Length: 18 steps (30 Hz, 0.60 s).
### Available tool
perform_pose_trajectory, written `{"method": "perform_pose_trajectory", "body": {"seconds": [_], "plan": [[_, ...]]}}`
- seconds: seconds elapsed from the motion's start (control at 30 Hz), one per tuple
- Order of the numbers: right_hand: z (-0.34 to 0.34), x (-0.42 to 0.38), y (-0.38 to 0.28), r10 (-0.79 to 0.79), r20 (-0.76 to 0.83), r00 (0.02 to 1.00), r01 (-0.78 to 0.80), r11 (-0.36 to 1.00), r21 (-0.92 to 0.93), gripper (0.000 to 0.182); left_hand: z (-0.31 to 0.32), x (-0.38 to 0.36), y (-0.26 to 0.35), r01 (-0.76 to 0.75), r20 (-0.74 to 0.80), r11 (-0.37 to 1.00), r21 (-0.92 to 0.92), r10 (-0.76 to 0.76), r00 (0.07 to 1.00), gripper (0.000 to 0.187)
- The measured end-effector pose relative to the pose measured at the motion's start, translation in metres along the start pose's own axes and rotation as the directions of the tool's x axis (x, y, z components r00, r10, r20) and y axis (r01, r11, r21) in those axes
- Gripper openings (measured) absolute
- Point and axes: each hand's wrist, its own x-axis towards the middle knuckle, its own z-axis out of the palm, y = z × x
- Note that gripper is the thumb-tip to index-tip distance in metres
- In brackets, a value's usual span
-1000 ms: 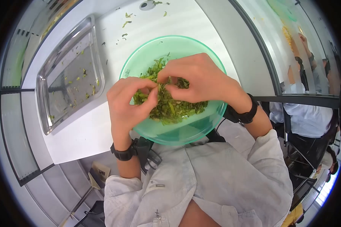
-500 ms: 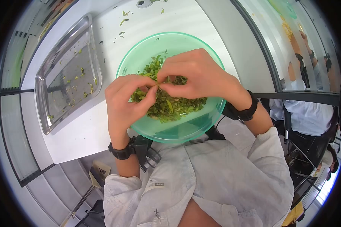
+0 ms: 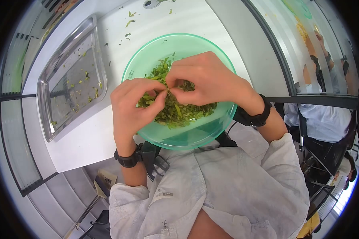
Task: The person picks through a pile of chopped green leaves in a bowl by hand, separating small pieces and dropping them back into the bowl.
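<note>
A translucent green bowl (image 3: 147, 55) holds a heap of chopped green leaves (image 3: 179, 113). Over the heap, my left hand (image 3: 137, 103) has its thumb and forefinger pinched together. My right hand (image 3: 203, 77) pinches at the same spot from the other side, so the fingertips of both hands nearly touch. Something tiny may lie between the fingertips, but it is too small to make out. The other fingers of both hands are curled in.
On the left of the white table (image 3: 83, 139) lies a shallow metal tray (image 3: 99, 63) with scattered leaf bits. More leaf scraps (image 3: 130, 23) and a round cable hole (image 3: 151, 4) are near the far edge. A person in a pale shirt (image 3: 323, 121) is beyond the divider at right.
</note>
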Motion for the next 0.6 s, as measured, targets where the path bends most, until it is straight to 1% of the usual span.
{"method": "perform_pose_trajectory", "body": {"seconds": [0.13,0.2,0.33,0.53,0.6], "plan": [[0.0008,-0.0003,0.0009,-0.011,0.003,1.0,0.011,1.0,-0.006,0.01,0.0012,-0.0012,-0.0018,0.005,-0.02,1.0,0.005,-0.005,1.0,0.017],[0.0013,-0.0001,0.0012,-0.026,-0.006,1.0,0.026,1.0,0.005,0.01,0.0,-0.0006,-0.0015,-0.026,0.0,0.999,0.023,0.026,1.0,0.017],[0.0016,-0.0004,0.0012,-0.028,0.007,1.0,0.028,1.0,-0.007,0.012,-0.0004,-0.0005,-0.0009,-0.035,0.006,0.999,0.03,0.035,0.999,0.017],[0.0022,0.0006,0.0006,-0.023,0.013,1.0,0.024,0.999,-0.048,0.012,0.0007,-0.0016,-0.003,-0.008,-0.013,1.0,0.013,0.008,1.0,0.016],[0.002,0.0004,0.0003,-0.012,0.013,1.0,0.012,0.999,-0.041,0.012,0.0001,-0.0016,-0.0035,-0.021,-0.007,0.999,0.026,0.021,1.0,0.016]]}}
